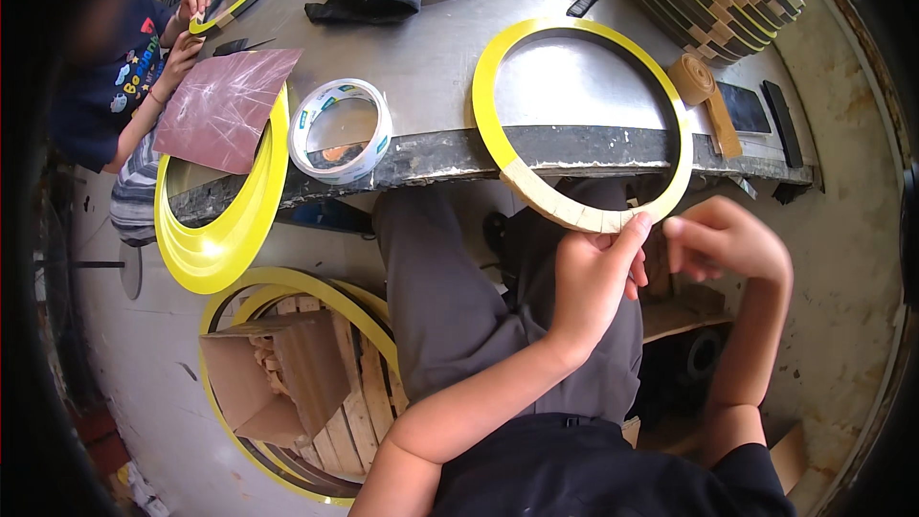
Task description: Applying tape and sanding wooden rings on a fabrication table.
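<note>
A flat yellow ring rests partly on the table and reaches over its near edge toward me. Along its near side runs a band of beige tape, wrapped in overlapping turns. My left hand pinches the ring between thumb and fingers at the right end of this band. Just right of it, my right hand is curled near the ring's rim, thumb and finger close together and slightly blurred. Whatever lies in those fingers is too small to make out.
Right of the ring lie a tan tape roll, a phone and stacked rings. To the left are a white tape roll, a reddish-brown sheet on yellow rings, and a co-worker's hands. Below sits a cardboard box.
</note>
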The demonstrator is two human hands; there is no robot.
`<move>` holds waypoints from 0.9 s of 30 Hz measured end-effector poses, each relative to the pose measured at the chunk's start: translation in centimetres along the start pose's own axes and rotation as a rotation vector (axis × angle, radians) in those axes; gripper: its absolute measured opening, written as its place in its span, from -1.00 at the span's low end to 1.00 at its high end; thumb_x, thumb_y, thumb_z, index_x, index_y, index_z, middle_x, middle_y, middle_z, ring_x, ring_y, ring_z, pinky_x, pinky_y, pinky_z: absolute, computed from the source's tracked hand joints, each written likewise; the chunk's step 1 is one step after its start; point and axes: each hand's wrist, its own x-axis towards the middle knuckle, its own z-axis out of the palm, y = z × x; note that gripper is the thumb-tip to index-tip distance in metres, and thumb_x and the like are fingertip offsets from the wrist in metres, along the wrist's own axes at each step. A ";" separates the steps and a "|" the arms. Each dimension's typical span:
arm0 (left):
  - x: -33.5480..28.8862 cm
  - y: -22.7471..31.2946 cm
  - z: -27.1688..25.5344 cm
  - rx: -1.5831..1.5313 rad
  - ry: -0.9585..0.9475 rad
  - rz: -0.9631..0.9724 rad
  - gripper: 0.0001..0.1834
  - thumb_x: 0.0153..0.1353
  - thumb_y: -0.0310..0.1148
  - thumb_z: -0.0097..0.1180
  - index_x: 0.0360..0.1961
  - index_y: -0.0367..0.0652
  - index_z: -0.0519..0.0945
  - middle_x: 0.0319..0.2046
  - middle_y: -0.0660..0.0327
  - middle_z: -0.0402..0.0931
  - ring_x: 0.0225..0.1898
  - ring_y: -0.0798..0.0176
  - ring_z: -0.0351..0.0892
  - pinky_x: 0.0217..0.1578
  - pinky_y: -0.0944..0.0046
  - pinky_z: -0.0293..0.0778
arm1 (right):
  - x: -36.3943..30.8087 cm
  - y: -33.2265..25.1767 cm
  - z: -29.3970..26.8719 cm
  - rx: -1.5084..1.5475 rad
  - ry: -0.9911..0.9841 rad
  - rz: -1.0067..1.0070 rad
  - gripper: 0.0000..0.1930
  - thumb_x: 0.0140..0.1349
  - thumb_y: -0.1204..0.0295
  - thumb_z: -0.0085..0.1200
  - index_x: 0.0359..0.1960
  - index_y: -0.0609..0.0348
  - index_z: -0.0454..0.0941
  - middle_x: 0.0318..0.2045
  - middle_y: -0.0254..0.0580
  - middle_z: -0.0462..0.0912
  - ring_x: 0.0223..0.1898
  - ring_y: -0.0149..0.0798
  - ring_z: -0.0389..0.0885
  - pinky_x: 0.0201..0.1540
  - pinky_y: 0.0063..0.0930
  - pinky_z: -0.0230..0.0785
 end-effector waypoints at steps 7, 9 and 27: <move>0.3 0.1 -0.3 -0.015 0.033 -0.035 -0.75 0.35 -0.21 0.21 -0.29 -0.21 0.62 -0.55 0.31 0.50 -0.56 0.42 0.55 -0.60 0.43 0.43 | 10.9 -12.2 5.9 -0.512 0.458 -1.200 -0.73 0.13 0.34 0.28 -0.15 0.17 0.70 -0.08 -0.11 0.65 0.07 -0.09 0.56 0.10 -0.27 0.47; 0.4 0.2 -0.3 0.004 0.023 -0.039 -0.74 0.35 -0.21 0.22 -0.30 -0.22 0.61 -0.54 0.30 0.51 -0.55 0.41 0.56 -0.59 0.41 0.44 | 15.1 -13.5 7.2 -0.465 0.403 -1.158 -0.67 0.09 0.32 0.30 -0.10 0.12 0.72 -0.03 -0.07 0.64 0.14 -0.01 0.49 0.24 -0.18 0.37; 0.4 -0.4 -0.8 -0.040 -0.039 -0.013 -0.70 0.36 -0.19 0.21 -0.29 -0.25 0.54 -0.40 0.29 0.49 -0.50 0.41 0.56 -0.58 0.38 0.46 | 18.1 -13.1 8.9 -0.381 0.272 -1.090 -0.86 0.02 0.33 0.33 -0.38 0.03 0.71 -0.28 -0.20 0.65 -0.06 -0.08 0.57 0.09 -0.25 0.41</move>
